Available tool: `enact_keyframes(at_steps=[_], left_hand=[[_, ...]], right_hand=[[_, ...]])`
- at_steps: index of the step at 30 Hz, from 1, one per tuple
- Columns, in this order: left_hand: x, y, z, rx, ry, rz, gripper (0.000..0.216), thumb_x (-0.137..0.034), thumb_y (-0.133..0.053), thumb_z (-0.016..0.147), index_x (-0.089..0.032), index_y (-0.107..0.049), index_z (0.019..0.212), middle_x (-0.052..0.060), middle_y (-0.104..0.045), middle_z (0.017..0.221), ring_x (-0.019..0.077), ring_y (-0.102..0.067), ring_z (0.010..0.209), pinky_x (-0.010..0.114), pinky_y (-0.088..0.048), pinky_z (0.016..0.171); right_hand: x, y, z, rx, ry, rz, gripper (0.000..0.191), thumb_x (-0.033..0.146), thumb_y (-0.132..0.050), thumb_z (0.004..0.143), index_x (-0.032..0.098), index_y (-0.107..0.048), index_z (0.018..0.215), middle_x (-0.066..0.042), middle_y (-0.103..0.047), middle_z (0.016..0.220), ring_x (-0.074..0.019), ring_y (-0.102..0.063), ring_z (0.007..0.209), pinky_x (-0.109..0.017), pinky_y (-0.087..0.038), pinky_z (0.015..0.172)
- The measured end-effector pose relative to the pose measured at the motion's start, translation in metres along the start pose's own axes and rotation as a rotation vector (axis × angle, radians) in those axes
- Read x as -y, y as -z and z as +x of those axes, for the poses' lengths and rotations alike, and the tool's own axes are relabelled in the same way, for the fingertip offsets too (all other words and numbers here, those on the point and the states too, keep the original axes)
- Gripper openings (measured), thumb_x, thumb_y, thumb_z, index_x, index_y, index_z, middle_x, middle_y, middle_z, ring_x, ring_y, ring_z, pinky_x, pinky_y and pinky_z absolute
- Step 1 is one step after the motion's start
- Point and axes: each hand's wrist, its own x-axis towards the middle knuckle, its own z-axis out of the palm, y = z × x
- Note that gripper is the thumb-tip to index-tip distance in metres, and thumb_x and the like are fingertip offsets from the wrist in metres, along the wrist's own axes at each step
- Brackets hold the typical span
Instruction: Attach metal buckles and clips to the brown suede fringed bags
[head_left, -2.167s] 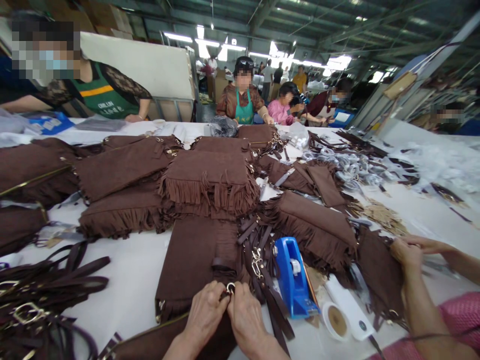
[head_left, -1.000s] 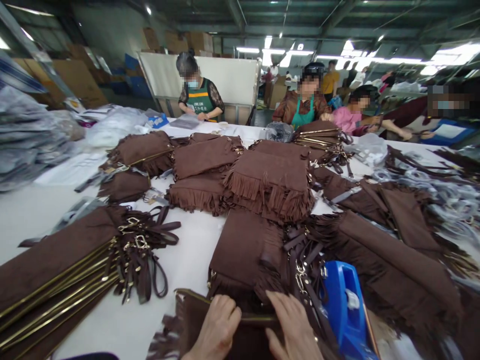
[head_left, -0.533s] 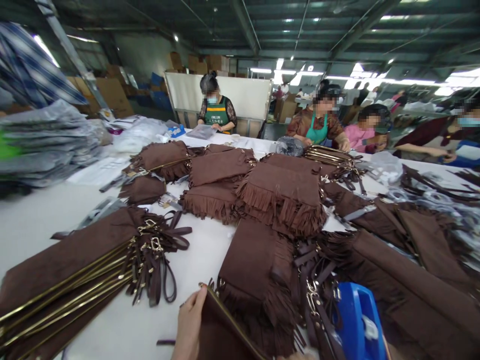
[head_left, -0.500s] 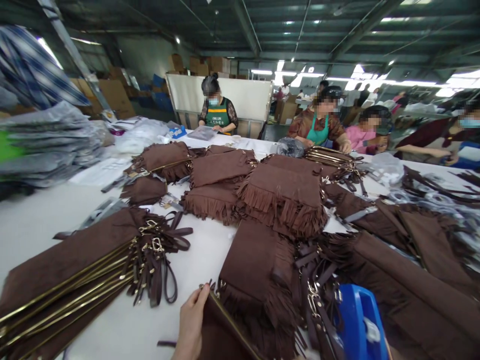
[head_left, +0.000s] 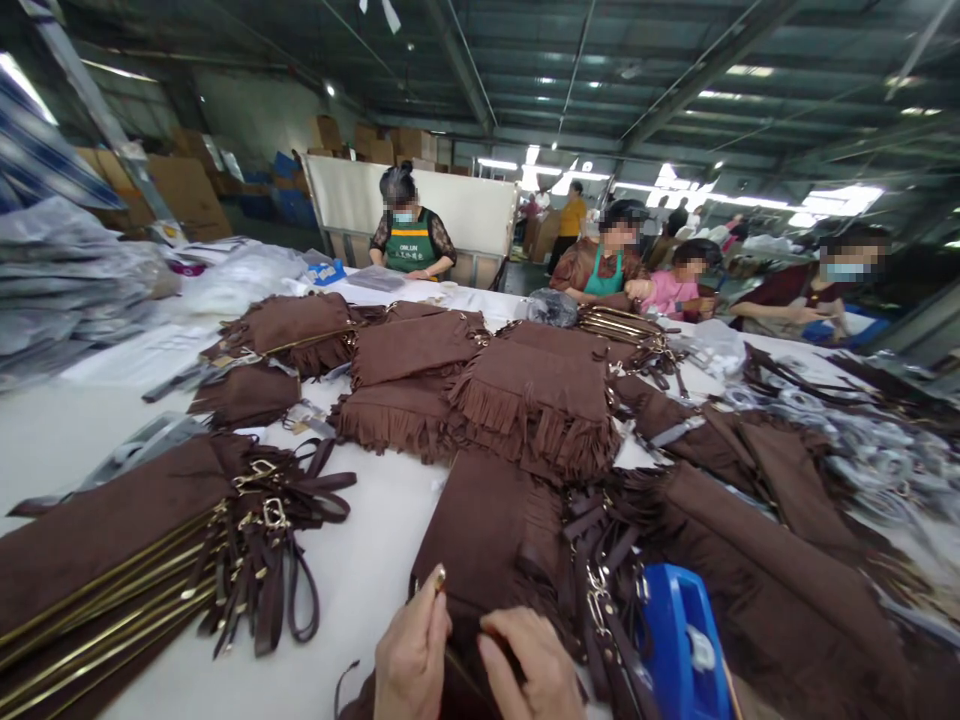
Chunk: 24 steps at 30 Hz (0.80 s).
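Observation:
At the bottom edge my left hand [head_left: 411, 662] pinches a small gold metal piece [head_left: 439, 578] at the corner of a brown suede fringed bag [head_left: 491, 525] lying in front of me. My right hand [head_left: 532, 668] rests with curled fingers on the same bag, gripping its dark top edge. A bundle of brown straps with gold buckles [head_left: 604, 570] lies just right of the hands.
A blue tape dispenser [head_left: 679, 645] stands at the lower right. A row of zipped brown bags with straps [head_left: 135, 560] fills the left. More fringed bags [head_left: 536, 400] cover the white table [head_left: 67, 430]. Several people work at the far side.
Both hands are in view again at the bottom, closed on the bag; half a second ago only the left hand showed, lifting the bag's zipped edge. The view has tilted slightly.

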Motion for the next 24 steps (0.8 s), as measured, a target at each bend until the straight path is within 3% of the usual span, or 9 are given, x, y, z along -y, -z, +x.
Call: enact_keyframes(at_steps=[3,6,11,15,19,22,24], left_hand=[[-0.001,-0.002,-0.001,-0.107,-0.319,0.243,0.047,-0.016,-0.037,0.088,-0.013,-0.029,0.134,0.011,-0.069,0.088,0.0135,-0.063,0.065,0.022,-0.051,0.061],[0.0,-0.001,-0.003,-0.075,-0.373,0.365,0.056,-0.01,-0.037,0.087,-0.009,-0.015,0.138,0.008,-0.065,0.073,0.0135,-0.057,0.057,0.024,-0.048,0.055],[0.005,0.0,-0.006,-0.019,-0.37,0.465,0.054,-0.007,-0.036,0.086,-0.01,-0.02,0.137,0.0,-0.052,0.061,0.0127,-0.05,0.054,0.026,-0.042,0.055],[0.001,0.003,-0.004,0.031,-0.378,0.522,0.051,-0.007,-0.04,0.084,-0.008,-0.027,0.134,0.0,-0.051,0.063,0.013,-0.049,0.056,0.028,-0.041,0.058],[0.002,0.003,-0.005,0.077,-0.376,0.547,0.045,-0.004,-0.038,0.083,-0.007,-0.035,0.128,0.0,-0.053,0.064,0.0137,-0.051,0.057,0.029,-0.044,0.058],[0.008,-0.004,-0.008,0.051,-0.354,0.402,0.035,-0.007,-0.032,0.085,-0.01,-0.047,0.116,0.003,-0.061,0.068,0.0131,-0.058,0.059,0.026,-0.047,0.059],[0.009,-0.008,-0.008,0.025,-0.21,0.217,0.029,-0.016,-0.031,0.088,-0.012,-0.055,0.103,0.005,-0.067,0.072,0.013,-0.062,0.06,0.022,-0.048,0.056]], right_hand=[[0.019,-0.002,0.028,-0.004,-0.085,0.157,0.018,0.024,-0.045,0.085,0.021,-0.063,0.084,-0.002,-0.065,0.078,-0.015,-0.059,0.072,-0.023,-0.044,0.067],[0.029,-0.007,0.039,0.019,-0.267,0.337,0.018,0.026,-0.049,0.08,0.018,-0.065,0.076,-0.003,-0.066,0.073,-0.015,-0.058,0.066,-0.022,-0.044,0.063],[0.027,-0.014,0.041,0.08,-0.444,0.596,0.021,0.03,-0.052,0.073,0.015,-0.066,0.07,-0.003,-0.065,0.065,-0.0144,-0.054,0.06,-0.023,-0.042,0.059],[0.023,-0.014,0.047,0.078,-0.512,0.622,0.025,0.031,-0.048,0.07,0.014,-0.061,0.058,-0.002,-0.058,0.054,-0.0127,-0.049,0.054,-0.023,-0.039,0.055],[0.023,-0.016,0.054,0.047,-0.572,0.658,0.017,0.024,-0.045,0.06,0.016,-0.052,0.047,0.002,-0.05,0.045,-0.0096,-0.042,0.046,-0.023,-0.034,0.05],[0.021,-0.026,0.053,0.034,-0.723,0.838,0.012,0.024,-0.046,0.054,0.017,-0.051,0.047,0.003,-0.049,0.042,-0.0083,-0.041,0.043,-0.022,-0.034,0.048],[0.017,-0.036,0.049,0.044,-0.817,0.919,0.011,0.026,-0.048,0.053,0.017,-0.051,0.048,0.003,-0.05,0.042,-0.0083,-0.042,0.041,-0.021,-0.034,0.046]])
